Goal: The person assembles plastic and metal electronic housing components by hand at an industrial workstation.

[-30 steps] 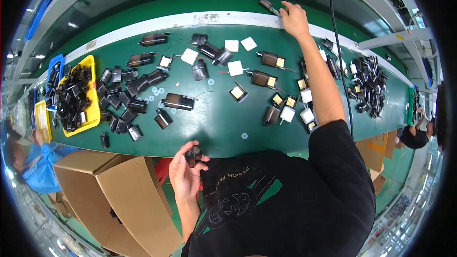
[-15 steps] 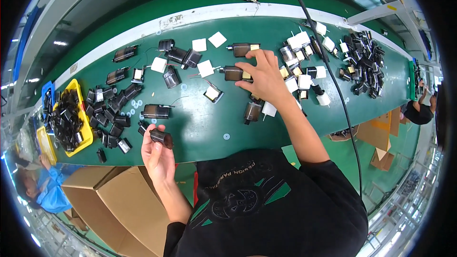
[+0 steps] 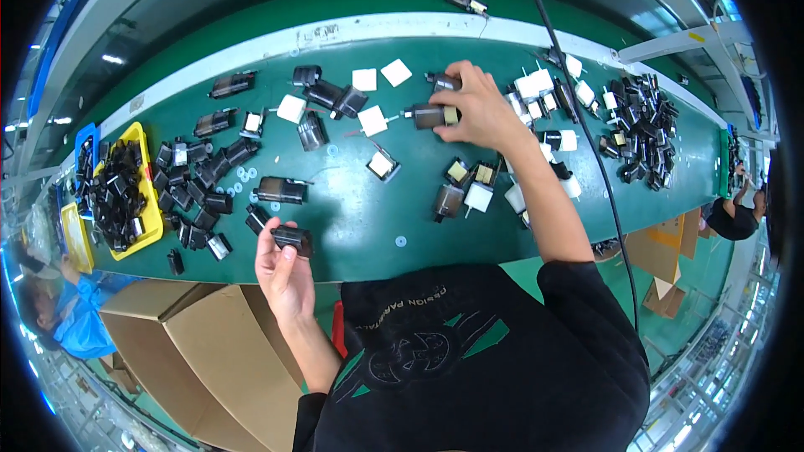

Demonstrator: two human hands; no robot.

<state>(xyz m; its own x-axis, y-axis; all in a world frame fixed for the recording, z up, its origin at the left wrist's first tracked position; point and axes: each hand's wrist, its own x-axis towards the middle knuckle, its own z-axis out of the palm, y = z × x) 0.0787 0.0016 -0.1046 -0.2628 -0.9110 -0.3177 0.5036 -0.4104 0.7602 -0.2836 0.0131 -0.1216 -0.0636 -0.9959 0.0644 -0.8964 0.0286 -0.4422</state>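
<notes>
Holding: my left hand, low centre-left of the frame, grips a small black plastic component between thumb and fingertips, just over the near edge of the green conveyor belt.
Reaching: my right hand, upper centre, closes over a second black component with a tan end lying on the belt; fingers curled around it, grasping.
Handling, judged: rigid moulded body, light, not slippery; thin metal pins look bendable, so I would take it by the flat sides, clear of the pins.
Nearby stock: loose black parts left of centre; white square pieces upper centre.
Bins: yellow tray full of black parts, far left.
Below belt: cardboard box, lower left.
</notes>
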